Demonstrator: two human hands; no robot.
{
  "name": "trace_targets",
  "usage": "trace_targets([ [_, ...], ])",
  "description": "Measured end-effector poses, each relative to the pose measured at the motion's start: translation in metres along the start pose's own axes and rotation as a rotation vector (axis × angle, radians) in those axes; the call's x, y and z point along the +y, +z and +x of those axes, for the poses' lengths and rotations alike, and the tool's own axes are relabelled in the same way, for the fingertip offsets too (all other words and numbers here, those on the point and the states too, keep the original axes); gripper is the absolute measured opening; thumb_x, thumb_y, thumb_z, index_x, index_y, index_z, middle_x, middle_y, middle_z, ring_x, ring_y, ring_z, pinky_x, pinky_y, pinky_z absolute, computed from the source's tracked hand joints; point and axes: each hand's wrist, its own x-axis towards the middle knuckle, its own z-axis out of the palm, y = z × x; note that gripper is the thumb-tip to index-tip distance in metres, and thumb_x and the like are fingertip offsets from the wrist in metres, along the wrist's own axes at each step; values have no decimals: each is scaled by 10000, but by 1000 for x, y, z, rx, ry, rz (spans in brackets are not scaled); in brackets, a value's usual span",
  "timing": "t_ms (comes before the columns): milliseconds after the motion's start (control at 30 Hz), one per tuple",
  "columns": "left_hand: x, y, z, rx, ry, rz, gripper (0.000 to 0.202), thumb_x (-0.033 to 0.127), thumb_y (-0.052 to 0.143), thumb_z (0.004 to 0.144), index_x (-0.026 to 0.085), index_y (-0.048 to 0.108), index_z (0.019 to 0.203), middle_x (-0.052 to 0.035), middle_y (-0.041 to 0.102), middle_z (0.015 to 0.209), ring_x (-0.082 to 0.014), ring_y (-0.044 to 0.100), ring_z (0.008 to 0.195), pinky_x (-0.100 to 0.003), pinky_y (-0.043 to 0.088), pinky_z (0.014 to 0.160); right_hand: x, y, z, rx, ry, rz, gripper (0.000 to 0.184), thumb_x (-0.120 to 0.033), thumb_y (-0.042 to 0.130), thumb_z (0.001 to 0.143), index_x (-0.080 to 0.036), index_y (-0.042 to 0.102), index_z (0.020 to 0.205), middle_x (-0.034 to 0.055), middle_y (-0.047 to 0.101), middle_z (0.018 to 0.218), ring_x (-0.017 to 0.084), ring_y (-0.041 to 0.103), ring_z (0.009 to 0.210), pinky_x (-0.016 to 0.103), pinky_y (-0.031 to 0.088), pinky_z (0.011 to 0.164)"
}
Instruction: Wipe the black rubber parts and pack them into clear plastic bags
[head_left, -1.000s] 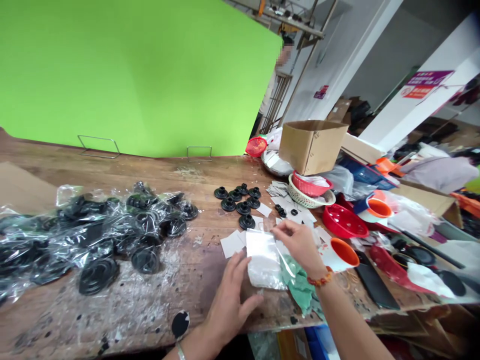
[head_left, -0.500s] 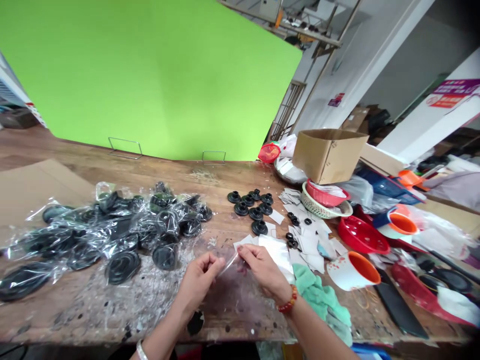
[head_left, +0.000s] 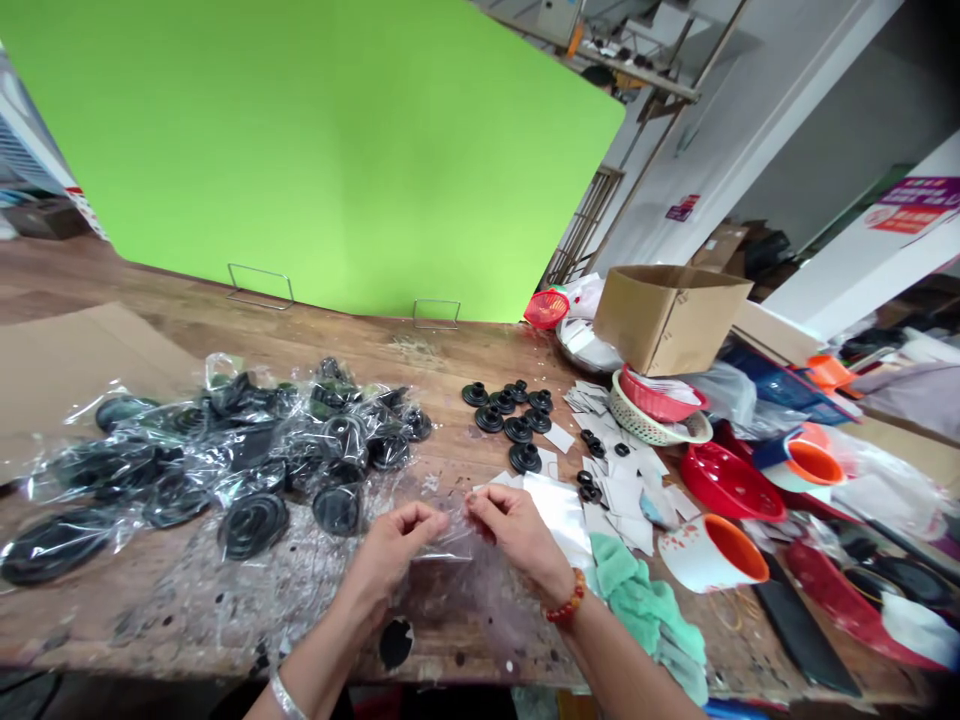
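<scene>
Between my hands a clear plastic bag (head_left: 448, 545) is stretched low over the worn wooden table. My left hand (head_left: 394, 545) pinches its left side, thumb against forefinger. The fingers of my right hand (head_left: 514, 525) are closed on its other side near the top. Nothing shows inside the bag, though its outline is hard to make out. To the left lies a heap of black round parts in clear bags (head_left: 255, 450). Beyond my right hand stand several bare black stepped discs (head_left: 517, 430), and white sheets (head_left: 556, 515) lie beside that hand.
At right are white cards (head_left: 622, 495), small black rings (head_left: 589, 488), a green cloth (head_left: 641, 595), a white-and-orange cup (head_left: 709, 553), a red basin (head_left: 731, 483), stacked baskets (head_left: 656, 415) and a cardboard box (head_left: 671, 318). A green panel (head_left: 337, 160) stands at the back.
The clear bag, earlier a narrow strip between my fingers, now hangs wider and flatter. My hands stay close together, still pinching it. The camera view has shifted slightly.
</scene>
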Motion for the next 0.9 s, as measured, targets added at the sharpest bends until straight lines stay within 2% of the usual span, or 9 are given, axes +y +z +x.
trace_targets([
  [67, 0, 1, -2, -51, -57, -33, 350, 480, 725, 674, 153, 603, 648, 40, 530, 560, -100, 442, 529, -214, 346, 535, 2, 4, 0, -51, 119, 232, 368, -488, 639, 765, -153, 559, 635, -27, 497, 594, 62, 354, 474, 191, 219, 415],
  [167, 4, 0, -7, -192, -97, -247, 299, 436, 723, 707, 157, 618, 720, 7, 585, 659, -132, 531, 640, -246, 423, 658, 6, 10, -1, -159, 246, 459, 487, -578, 630, 743, -172, 427, 564, -29, 481, 576, 57, 332, 459, 188, 188, 395],
  [300, 10, -6, -11, -326, -109, -541, 274, 412, 695, 746, 183, 552, 699, 16, 543, 673, -119, 518, 635, -249, 432, 670, 9, 10, -7, -317, 284, 379, 543, -613, 600, 756, -186, 374, 508, -60, 362, 462, 64, 321, 437, 205, 255, 429],
  [400, 12, -7, -9, -392, -113, -347, 291, 417, 667, 776, 177, 526, 689, 23, 508, 634, -95, 446, 571, -203, 371, 583, 2, -2, -7, -305, 197, 270, 533, -610, 605, 750, -180, 414, 497, -64, 343, 460, 67, 321, 450, 213, 301, 469],
  [533, 19, -3, -3, -227, 81, 34, 244, 406, 656, 784, 173, 589, 757, 38, 499, 643, -90, 418, 599, -186, 325, 583, -4, -43, 13, -148, -35, -125, 445, -499, 452, 884, -150, 615, 661, 25, 575, 652, 117, 494, 573, 243, 410, 553],
  [667, 30, 1, 0, -24, 236, 236, 236, 412, 648, 763, 178, 619, 762, 31, 518, 643, -119, 455, 629, -213, 348, 602, 11, -91, 48, 217, -264, -743, 262, -124, 473, 826, -133, 671, 997, 112, 642, 1011, 196, 566, 945, 338, 428, 864],
  [733, 33, 2, 0, 9, 291, 325, 212, 392, 637, 768, 181, 633, 777, 13, 560, 680, -139, 487, 658, -228, 366, 616, 22, -108, 62, 240, -282, -826, 344, -10, 468, 752, -128, 686, 990, 132, 627, 1072, 220, 538, 1026, 368, 380, 939],
  [800, 35, 2, -1, 37, 340, 431, 179, 367, 618, 787, 191, 649, 800, -1, 606, 723, -155, 516, 683, -239, 381, 631, 27, -117, 70, 216, -270, -835, 336, 24, 469, 724, -130, 709, 901, 124, 646, 976, 218, 564, 961, 357, 399, 910],
  [900, 35, 4, -2, 96, 441, 600, 139, 328, 597, 811, 214, 676, 818, -15, 662, 784, -175, 556, 712, -257, 404, 660, 19, -113, 68, 243, -290, -845, 269, -28, 508, 760, -139, 700, 912, 112, 642, 965, 212, 573, 933, 345, 417, 886],
])
